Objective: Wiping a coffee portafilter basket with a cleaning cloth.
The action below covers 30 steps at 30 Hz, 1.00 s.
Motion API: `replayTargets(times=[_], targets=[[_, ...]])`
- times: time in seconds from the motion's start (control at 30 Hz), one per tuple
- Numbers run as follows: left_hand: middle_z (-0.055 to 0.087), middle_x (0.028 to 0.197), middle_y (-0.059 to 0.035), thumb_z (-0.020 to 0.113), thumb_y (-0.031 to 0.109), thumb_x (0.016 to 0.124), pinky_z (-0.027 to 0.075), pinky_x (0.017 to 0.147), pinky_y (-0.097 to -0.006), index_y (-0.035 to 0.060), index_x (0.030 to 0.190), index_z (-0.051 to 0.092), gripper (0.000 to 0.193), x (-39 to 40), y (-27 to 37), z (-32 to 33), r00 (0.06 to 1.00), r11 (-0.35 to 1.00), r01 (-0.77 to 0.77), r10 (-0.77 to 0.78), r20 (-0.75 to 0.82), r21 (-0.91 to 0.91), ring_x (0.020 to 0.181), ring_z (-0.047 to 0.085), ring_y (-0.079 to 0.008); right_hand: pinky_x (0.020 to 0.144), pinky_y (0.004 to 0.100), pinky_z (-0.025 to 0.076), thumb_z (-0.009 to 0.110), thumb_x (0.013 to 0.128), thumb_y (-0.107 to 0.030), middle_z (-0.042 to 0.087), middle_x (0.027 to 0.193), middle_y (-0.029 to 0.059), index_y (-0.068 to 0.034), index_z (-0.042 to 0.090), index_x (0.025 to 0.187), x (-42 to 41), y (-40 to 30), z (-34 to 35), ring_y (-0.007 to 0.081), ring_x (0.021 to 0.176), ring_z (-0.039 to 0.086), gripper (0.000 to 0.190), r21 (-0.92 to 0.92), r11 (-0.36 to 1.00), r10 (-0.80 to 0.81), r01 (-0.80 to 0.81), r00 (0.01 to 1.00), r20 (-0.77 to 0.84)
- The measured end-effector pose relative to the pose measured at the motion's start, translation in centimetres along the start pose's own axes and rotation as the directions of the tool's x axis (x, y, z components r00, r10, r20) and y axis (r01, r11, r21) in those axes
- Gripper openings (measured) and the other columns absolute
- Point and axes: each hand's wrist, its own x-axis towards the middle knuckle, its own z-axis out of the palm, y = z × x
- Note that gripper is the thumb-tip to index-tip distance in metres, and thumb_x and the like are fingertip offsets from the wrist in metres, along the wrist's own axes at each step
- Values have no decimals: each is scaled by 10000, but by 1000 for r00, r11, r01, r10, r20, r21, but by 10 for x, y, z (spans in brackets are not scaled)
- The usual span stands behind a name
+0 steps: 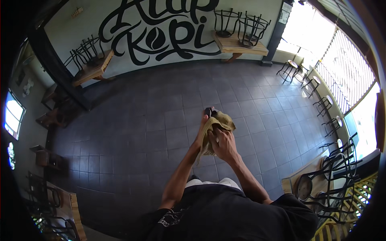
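An olive-yellow cloth (223,120) is bunched up in front of my body, above the tiled floor. My left hand (204,122) grips a small dark object (208,111) at the cloth's far left side; a pale streak shows on it, and its kind is unclear. Folds of fabric hide much of this hand. From the near right, my right hand (225,144) presses into the cloth with bent fingers, some of them covered by it. One edge of the cloth hangs down between my forearms.
Upturned stools (253,28) rest on a wall-mounted wooden table (241,45) at the far wall. Another table (95,68) juts out at far left. More stools (327,104) line the bright windows. A wooden table (304,173) bearing upturned stools stands at near right.
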Motion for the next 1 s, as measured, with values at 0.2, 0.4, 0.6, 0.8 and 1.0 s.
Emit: replayTargets(times=[0.2,0.4,0.6,0.8,1.0], targets=[[481,1205,-88,367,581,971,467,927,-349,161,1402,335,603,-10,27,27,1000,984,-11,11,6,179,1096,526,-203,819,336,469,594,846,-182,666,932,135,56,603,1004,-8,18,3,189,893,616,286,547,813,158,-198,980,120],[451,1339,-97,356,602,962,415,1033,-399,189,1459,280,651,-8,27,35,994,986,-107,103,43,126,1219,484,-242,849,452,414,545,885,-309,599,989,230,15,569,1010,4,3,9,404,952,556,348,156,984,82,-90,995,56],[427,1257,-93,330,599,979,411,969,-332,116,1396,321,638,-14,29,23,965,847,-225,263,-13,482,1145,477,-203,816,434,443,585,824,-186,603,864,206,22,608,926,-2,11,27,396,875,581,233,255,965,83,-59,993,-86],[488,1252,-75,341,537,996,455,933,-326,165,1437,314,578,-41,35,13,984,971,-96,126,-130,217,1092,536,-180,578,283,422,507,941,-140,593,682,79,33,620,838,-6,-2,31,133,639,553,230,622,757,320,-200,944,-86],[419,1352,-82,417,592,950,392,1037,-341,97,1428,316,695,-41,23,-7,977,970,-158,181,-117,184,1222,455,-189,1058,377,327,501,932,-129,447,1333,189,39,381,1361,-5,-13,39,259,1259,417,476,609,792,-3,-47,997,81]])
